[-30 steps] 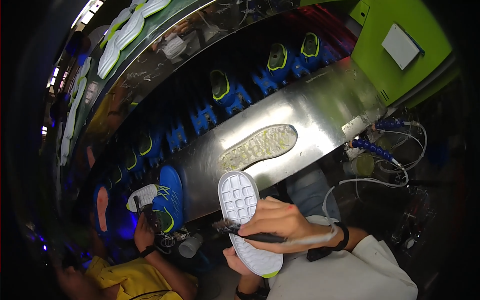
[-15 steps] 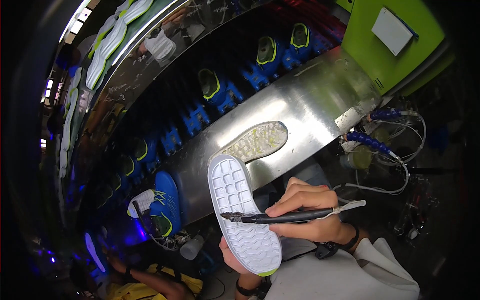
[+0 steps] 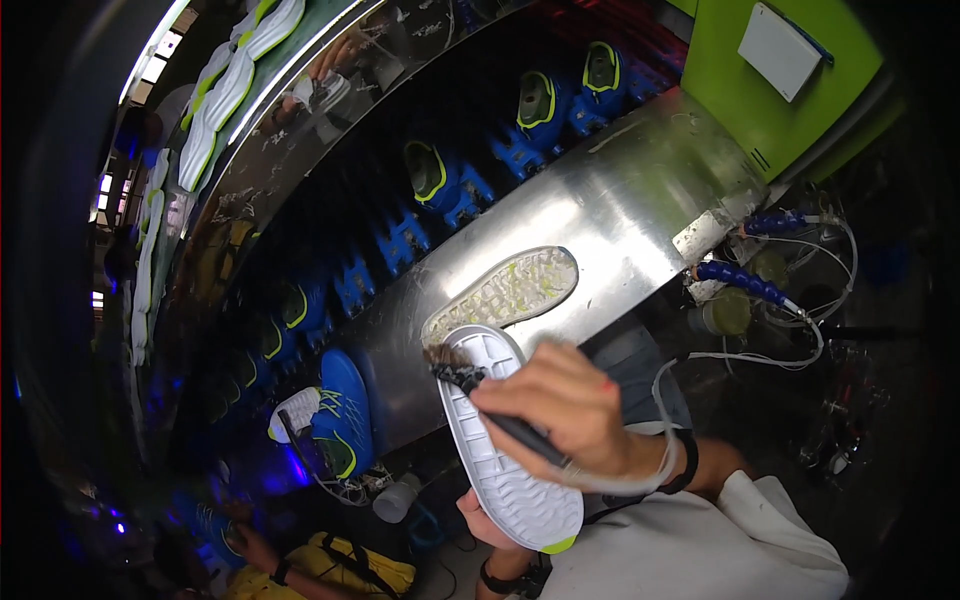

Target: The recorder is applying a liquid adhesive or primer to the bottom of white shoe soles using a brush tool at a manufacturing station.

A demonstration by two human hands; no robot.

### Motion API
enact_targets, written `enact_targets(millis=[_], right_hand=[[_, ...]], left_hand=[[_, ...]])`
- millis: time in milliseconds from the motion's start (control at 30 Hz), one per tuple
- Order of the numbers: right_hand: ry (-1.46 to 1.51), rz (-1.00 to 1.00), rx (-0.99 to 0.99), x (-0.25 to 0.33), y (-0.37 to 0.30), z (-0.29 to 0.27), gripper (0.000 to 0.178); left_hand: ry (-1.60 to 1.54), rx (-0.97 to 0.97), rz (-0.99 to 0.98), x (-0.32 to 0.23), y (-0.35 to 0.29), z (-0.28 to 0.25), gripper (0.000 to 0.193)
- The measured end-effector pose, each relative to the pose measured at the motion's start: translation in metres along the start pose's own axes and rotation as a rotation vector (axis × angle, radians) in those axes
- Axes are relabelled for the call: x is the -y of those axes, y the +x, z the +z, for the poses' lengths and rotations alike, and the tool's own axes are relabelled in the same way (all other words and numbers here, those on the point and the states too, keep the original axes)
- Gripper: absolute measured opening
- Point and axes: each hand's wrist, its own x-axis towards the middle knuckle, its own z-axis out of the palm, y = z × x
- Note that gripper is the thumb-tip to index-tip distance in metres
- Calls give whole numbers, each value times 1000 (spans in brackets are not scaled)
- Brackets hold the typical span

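Note:
A white shoe sole (image 3: 520, 497) with a ridged tread pattern and a lime tip is tilted in front of me. Its lower left edge rests in my left hand (image 3: 480, 520), the fingers partly hidden beneath it. My right hand (image 3: 560, 405) grips a dark-handled brush (image 3: 525, 432), blurred by motion. The dark bristles lie across the upper left rim of the sole. Just beyond it, a second sole (image 3: 530, 285), off-white with yellowish streaks, lies on the shiny metal ledge (image 3: 640, 215), partly overlapped by the held one.
Blue shoes (image 3: 430, 175) stand in a row on blue racks behind the ledge. At left are a blue shoe (image 3: 345, 405) and another white sole (image 3: 296, 410). A green panel (image 3: 720, 70) and blue segmented hoses (image 3: 740, 280) are at right. A person's yellow clothing (image 3: 360, 570) shows lower left.
My right hand has swung the brush up and left, from the middle of the sole to its far rim. The held sole has shifted slightly down and right. At lower left, a co-worker's white sole gives way to a blue shoe.

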Motion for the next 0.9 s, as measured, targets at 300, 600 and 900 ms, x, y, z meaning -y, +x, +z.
enact_targets(millis=[300, 600, 900], right_hand=[[167, 122, 222, 19, -17, -15, 23], [520, 267, 448, 22, -42, -30, 24], [824, 226, 804, 17, -26, -46, 24]], left_hand=[[214, 87, 97, -21, 8, -14, 77], [219, 201, -40, -10, 47, 48, 95], [700, 187, -244, -50, 37, 67, 99]])
